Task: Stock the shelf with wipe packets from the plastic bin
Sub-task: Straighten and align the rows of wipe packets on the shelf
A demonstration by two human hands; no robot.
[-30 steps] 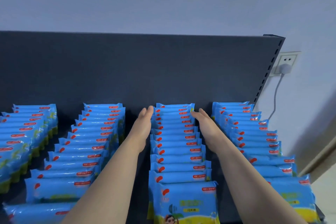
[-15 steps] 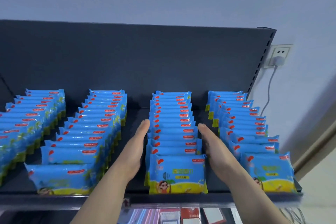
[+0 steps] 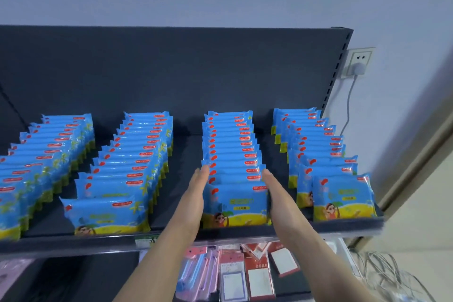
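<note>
Pressing flat on the front packet's (image 3: 236, 206) short ends, straight, close-held fingers (image 3: 203, 173) are bracketing it. The left hand (image 3: 196, 193) is touching its left end and the right hand (image 3: 275, 193) its right end, both equally near. The packet is standing between the palms, its long axis running hand to hand. It is heading its row (image 3: 230, 144) just behind the shelf (image 3: 343, 224) lip.

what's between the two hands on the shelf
The front of one row of wipe packets, left hand and right hand flat along its sides; head view.

Four packet rows (image 3: 230, 144), two hands (image 3: 196, 193)
</note>
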